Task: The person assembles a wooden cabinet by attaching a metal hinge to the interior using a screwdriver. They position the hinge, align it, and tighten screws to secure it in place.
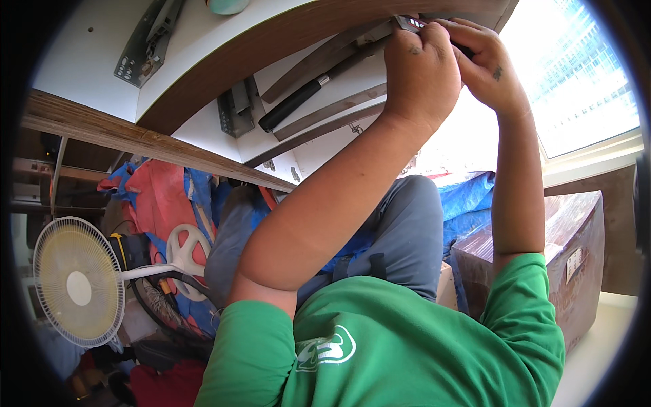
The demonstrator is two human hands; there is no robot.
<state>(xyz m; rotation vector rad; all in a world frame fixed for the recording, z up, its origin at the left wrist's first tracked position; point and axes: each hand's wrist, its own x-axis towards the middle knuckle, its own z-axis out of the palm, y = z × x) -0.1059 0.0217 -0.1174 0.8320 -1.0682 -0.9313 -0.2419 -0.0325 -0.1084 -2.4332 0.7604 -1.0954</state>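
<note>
Both my hands are raised at the top of the view, close together against the wooden cabinet piece. My left hand (424, 74) is closed, back toward me, on a small dark object (411, 24) with white and red marks. My right hand (491, 68) curls against it, its fingers bent round a black part of what looks like the same object. My fingers hide most of it, so its kind is unclear. Left of my left hand lies a long tool with a black handle (291, 106) and metal collar, its dark blade reaching toward my wrist.
Grey metal brackets (150, 44) sit on the white panels beside a curved brown wooden edge (224, 64). A white fan (79, 288) stands at lower left near blue and red sheeting (159, 197). A plastic-wrapped box (576, 271) is at right, below a bright window (583, 74).
</note>
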